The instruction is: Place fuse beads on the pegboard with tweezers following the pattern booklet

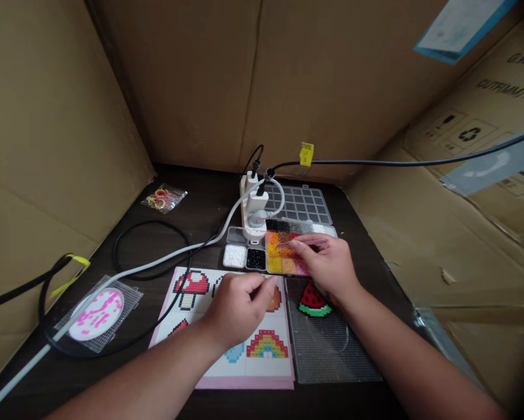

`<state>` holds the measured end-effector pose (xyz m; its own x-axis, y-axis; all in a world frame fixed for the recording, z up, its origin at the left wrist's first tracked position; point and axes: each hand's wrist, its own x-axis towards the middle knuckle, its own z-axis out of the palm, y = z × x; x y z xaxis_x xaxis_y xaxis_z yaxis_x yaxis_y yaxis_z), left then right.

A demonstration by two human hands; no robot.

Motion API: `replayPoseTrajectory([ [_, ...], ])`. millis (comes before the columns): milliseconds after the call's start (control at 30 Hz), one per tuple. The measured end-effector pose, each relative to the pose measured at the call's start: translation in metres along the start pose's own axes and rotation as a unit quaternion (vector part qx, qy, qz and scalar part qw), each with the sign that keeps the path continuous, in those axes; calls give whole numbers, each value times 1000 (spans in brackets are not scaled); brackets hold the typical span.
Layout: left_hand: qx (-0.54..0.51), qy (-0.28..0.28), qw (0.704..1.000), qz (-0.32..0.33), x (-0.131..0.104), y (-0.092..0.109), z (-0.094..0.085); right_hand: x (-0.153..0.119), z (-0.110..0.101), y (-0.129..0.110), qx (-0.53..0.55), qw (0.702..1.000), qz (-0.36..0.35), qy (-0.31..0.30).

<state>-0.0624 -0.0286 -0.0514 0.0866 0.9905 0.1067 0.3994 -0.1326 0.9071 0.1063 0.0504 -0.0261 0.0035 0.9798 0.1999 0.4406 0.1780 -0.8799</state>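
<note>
My right hand [334,268] is closed around pink tweezers [312,241], their tips over the orange and yellow compartments of a bead box [275,265]. Below that hand, a clear pegboard [323,361] carries a watermelon slice made of beads [315,302], red with black spots and a green rim. My left hand [238,306] hovers over or rests on the pattern sheet [220,382], thumb and forefinger pinched together. Whatever lies between those fingers is too small to make out. Part of the printed mushroom, rainbow and other pixel pictures is covered by this hand.
Small tubs of white beads [234,256] and black beads [256,259] stand beside the box. Behind them is a power strip [255,204] with plugs. A white cable [157,256] crosses leftward over a pegboard with a pink-white oval [98,315]. Cardboard walls [201,87] enclose the table.
</note>
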Motion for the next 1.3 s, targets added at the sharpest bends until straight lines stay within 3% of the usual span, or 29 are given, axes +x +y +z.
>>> replayPoseTrajectory([
  [567,5,-2,1000,2,-1,0,0,2,4,2,36,997,16,-63],
  [1133,10,-1,1000,3,-1,1,0,2,5,4,22,998,16,-64],
  [1300,8,-3,1000,-5,-2,1,0,3,4,1,26,999,24,-27],
])
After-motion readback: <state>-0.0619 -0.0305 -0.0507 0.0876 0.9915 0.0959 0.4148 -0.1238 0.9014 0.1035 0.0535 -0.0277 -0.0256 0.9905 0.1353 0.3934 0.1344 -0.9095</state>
